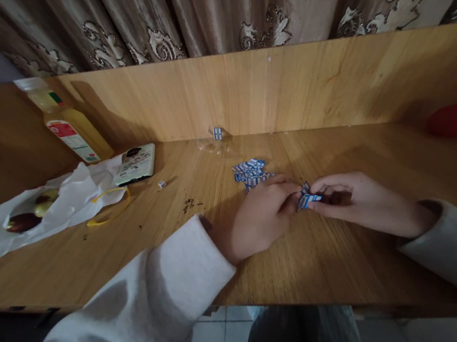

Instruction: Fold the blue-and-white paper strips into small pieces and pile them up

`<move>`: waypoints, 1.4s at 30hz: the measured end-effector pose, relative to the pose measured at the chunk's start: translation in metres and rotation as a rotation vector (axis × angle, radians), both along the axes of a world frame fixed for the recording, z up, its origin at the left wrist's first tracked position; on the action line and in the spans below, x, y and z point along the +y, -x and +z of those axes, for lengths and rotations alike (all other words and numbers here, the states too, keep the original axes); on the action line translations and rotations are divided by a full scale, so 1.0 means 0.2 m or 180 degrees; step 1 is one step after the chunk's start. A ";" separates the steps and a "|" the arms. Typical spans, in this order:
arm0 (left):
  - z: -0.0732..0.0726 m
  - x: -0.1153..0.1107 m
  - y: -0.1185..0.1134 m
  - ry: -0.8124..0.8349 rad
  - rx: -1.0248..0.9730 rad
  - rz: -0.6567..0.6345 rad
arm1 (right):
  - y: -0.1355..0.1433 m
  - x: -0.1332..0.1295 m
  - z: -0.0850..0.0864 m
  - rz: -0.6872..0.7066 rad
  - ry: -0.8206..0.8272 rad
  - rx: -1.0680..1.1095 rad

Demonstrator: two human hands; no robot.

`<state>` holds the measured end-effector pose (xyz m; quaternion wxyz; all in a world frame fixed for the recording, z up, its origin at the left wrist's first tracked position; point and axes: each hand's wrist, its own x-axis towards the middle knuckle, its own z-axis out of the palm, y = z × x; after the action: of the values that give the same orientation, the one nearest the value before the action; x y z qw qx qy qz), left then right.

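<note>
Over the wooden desk, my left hand (pixel 260 215) and my right hand (pixel 363 202) meet, fingertips pinched on a small white label piece with blue borders (pixel 307 200). It looks folded or made of overlapping bits; its exact shape is partly hidden by my fingers. Just beyond my left hand lies a pile of similar blue-and-white label pieces (pixel 249 169), partly covered by that hand. One more blue-and-white piece (pixel 217 133) stands upright against the back board, beside a crumpled bit of clear plastic (pixel 207 145).
At the left are a bottle of yellowish liquid (pixel 76 129), a phone (pixel 136 164), a white plastic bag (pixel 69 189) with fruit, and a yellow band (pixel 130 198). A small die-like cube (pixel 162 184) and dark crumbs (pixel 189 204) lie nearby. A red object (pixel 456 119) sits far right.
</note>
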<state>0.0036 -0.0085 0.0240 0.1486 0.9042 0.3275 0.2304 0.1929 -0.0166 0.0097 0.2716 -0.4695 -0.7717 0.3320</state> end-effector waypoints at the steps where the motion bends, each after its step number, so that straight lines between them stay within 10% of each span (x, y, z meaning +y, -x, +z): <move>1: 0.01 -0.01 0.00 0.0028 0.0039 -0.0001 | 0.00 0.00 0.00 -0.0022 -0.0001 0.0001; 42: -0.01 -0.01 0.03 -0.0591 0.0339 -0.0054 | -0.02 0.00 -0.01 0.0236 -0.0250 0.0048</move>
<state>-0.0021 -0.0100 0.0213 0.0486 0.9278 0.3045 0.2102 0.1967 -0.0162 0.0081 0.2831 -0.4270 -0.7990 0.3148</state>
